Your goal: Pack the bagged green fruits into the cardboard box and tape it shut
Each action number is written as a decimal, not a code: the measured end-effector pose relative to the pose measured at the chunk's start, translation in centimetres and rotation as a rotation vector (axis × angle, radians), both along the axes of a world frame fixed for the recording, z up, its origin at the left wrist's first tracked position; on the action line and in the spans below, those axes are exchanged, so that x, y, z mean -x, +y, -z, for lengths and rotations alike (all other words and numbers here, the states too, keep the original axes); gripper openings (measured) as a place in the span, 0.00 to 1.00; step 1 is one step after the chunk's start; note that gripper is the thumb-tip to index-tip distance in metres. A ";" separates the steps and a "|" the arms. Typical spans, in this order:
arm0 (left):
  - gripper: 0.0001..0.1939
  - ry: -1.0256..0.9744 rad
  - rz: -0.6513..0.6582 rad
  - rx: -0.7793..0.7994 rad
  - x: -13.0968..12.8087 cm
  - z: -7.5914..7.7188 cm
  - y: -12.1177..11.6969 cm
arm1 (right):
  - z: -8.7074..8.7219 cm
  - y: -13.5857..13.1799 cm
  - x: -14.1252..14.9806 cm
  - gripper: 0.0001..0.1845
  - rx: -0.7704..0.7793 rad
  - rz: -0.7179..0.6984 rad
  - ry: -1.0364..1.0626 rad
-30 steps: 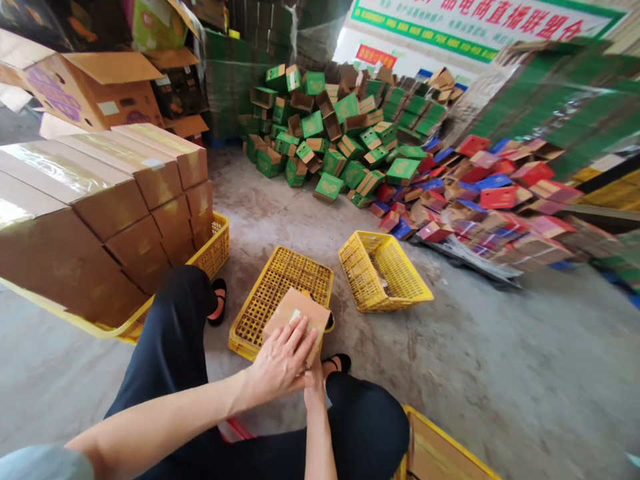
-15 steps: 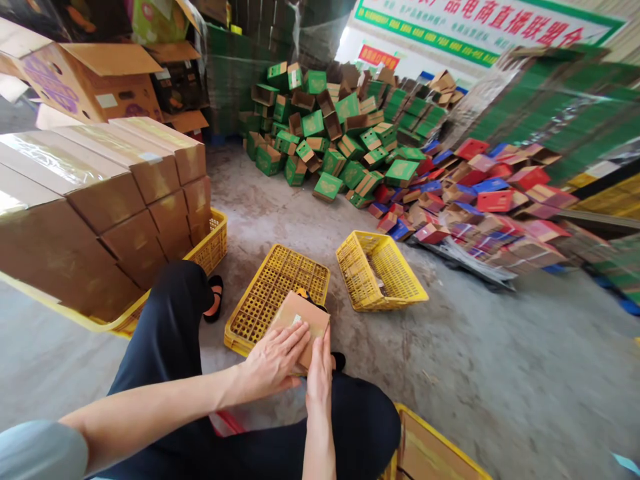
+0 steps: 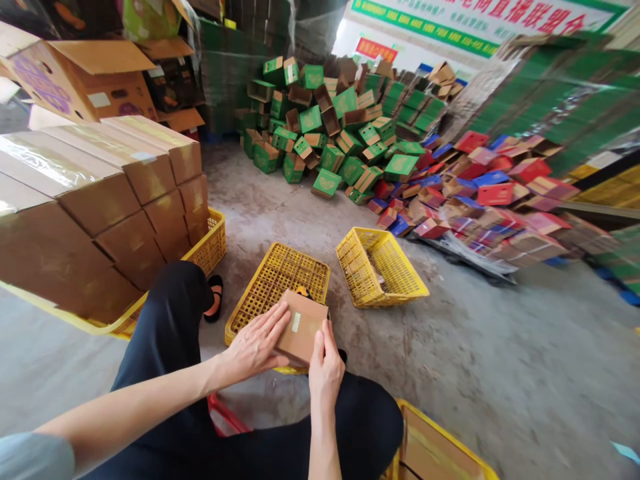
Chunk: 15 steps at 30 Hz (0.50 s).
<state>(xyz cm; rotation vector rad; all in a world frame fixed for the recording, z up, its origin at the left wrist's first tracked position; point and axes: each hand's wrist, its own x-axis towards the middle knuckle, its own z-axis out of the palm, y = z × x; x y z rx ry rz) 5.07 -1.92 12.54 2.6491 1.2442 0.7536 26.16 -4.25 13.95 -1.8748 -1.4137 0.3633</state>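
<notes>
A small brown cardboard box [image 3: 305,328] with a pale label on top sits over the near end of an upturned yellow plastic crate [image 3: 273,280]. My left hand [image 3: 257,341] grips its left side, long fingers lying over the top edge and thumb along the near side. At the right edge my right hand [image 3: 325,363] holds the box, with the thumb close to the top face and fingers bent round the side. Behind the box peeks a yellow and black object [image 3: 302,291], mostly hidden.
Left, a yellow crate [image 3: 216,240] holds stacked taped cartons [image 3: 115,193]. Ahead stands another yellow crate [image 3: 383,270]. Piles of green boxes [image 3: 327,183] and red and blue boxes [image 3: 495,194] lie beyond. A crate with cartons [image 3: 445,443] is at my lower right.
My left hand has slid left off the box's top to its left edge, uncovering the label. My right hand has gone from lying along the right side to gripping it with bent fingers.
</notes>
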 end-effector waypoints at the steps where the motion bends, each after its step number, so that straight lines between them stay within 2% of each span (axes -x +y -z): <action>1: 0.49 -0.017 -0.010 -0.015 -0.4 0.2 0.0 | -0.1 -0.2 0.0 0.37 -0.022 -0.009 -0.088; 4: 0.50 -0.060 -0.019 -0.046 -1.1 0.8 0.2 | -0.2 -0.9 0.3 0.36 -0.062 -0.066 -0.296; 8: 0.50 -0.135 0.030 -0.044 -1.4 1.4 0.5 | 0.1 -2.0 1.4 0.33 -0.106 -0.153 -0.470; 11: 0.45 -0.188 0.066 -0.018 -1.4 1.5 0.5 | 0.4 -2.7 2.7 0.30 -0.137 -0.236 -0.553; 15: 0.35 -0.261 0.095 0.026 -1.2 1.3 0.7 | 0.3 -2.5 4.0 0.27 -0.193 -0.343 -0.560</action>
